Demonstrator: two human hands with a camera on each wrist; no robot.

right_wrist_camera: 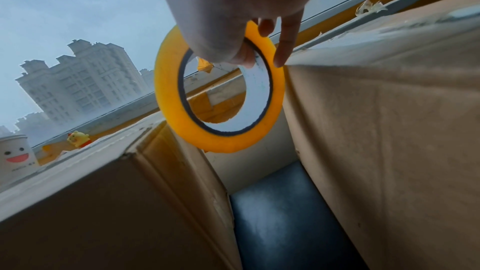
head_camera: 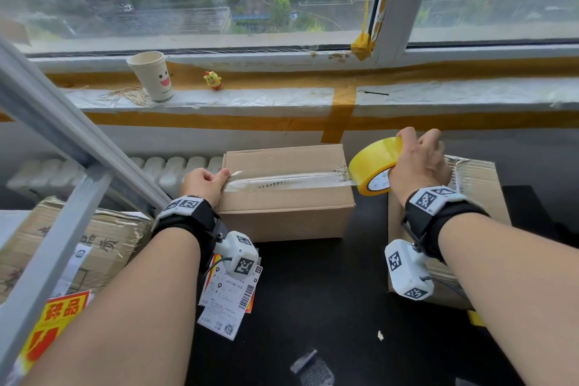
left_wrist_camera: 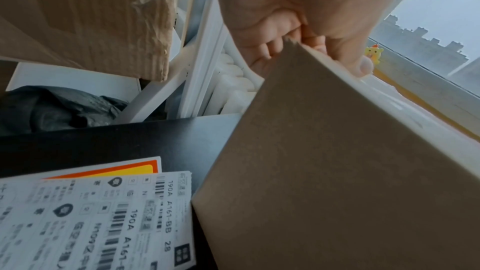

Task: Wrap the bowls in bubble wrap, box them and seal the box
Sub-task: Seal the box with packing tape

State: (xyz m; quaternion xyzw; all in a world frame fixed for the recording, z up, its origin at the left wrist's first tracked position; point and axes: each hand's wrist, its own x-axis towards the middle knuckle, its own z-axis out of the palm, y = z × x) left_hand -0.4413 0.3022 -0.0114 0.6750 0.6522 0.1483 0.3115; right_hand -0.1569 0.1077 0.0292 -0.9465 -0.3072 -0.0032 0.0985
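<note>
A closed cardboard box (head_camera: pixel 285 197) stands on the black table (head_camera: pixel 316 291). A strip of clear tape (head_camera: pixel 291 181) runs along its top seam. My left hand (head_camera: pixel 205 182) holds the box's left top edge (left_wrist_camera: pixel 337 171), thumb (left_wrist_camera: pixel 363 67) pressing down the tape's end and fingers curled against the side. My right hand (head_camera: pixel 418 161) grips a yellow tape roll (head_camera: pixel 372 166) just past the box's right edge, with the tape stretched from roll to box. The right wrist view shows the thumb inside the roll (right_wrist_camera: pixel 166 89). No bowls or bubble wrap are visible.
A second cardboard box (head_camera: pixel 476 178) sits under my right wrist. A worn taped carton (head_camera: pixel 94 244) lies at left behind a slanted metal frame (head_camera: pixel 62 122). Shipping labels (head_camera: pixel 228 294) lie by my left wrist. A paper cup (head_camera: pixel 153 75) and yellow toy (head_camera: pixel 213 80) stand on the sill.
</note>
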